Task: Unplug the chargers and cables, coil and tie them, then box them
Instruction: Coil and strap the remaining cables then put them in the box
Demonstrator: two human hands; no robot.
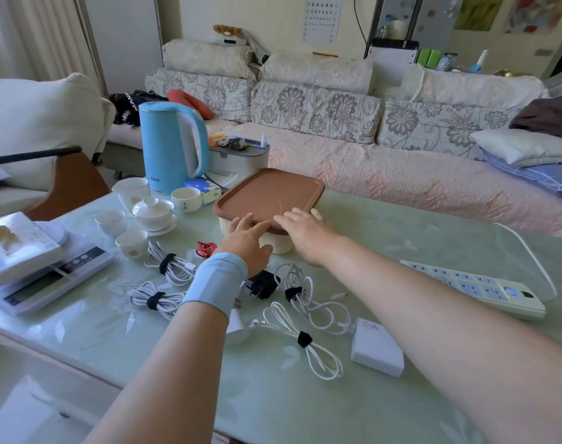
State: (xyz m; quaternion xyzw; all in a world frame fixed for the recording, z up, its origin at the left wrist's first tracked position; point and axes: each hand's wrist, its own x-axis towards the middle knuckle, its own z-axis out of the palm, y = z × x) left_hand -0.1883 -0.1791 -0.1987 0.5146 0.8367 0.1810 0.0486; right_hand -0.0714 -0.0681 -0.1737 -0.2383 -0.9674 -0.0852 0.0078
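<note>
A cream box with a brown lid (270,193) stands mid-table. My left hand (249,240) touches the lid's near edge, thumb against the box's front wall. My right hand (305,232) lies flat with straight fingers on the lid's near right corner. Several white cables tied with black straps lie in front: one coil (170,262) at the left, another (154,299) below it, a third (300,294) between my arms, and a long one (305,339) nearer me. A black charger (263,285) sits by my left wrist. A white GaN charger (377,350) lies at the right.
A white power strip (471,288) lies at the right. A blue kettle (174,149), white teacups (132,241) and a lidded tea bowl (153,211) stand at the back left. A scale with papers (36,267) sits at the left edge. A sofa runs behind the table.
</note>
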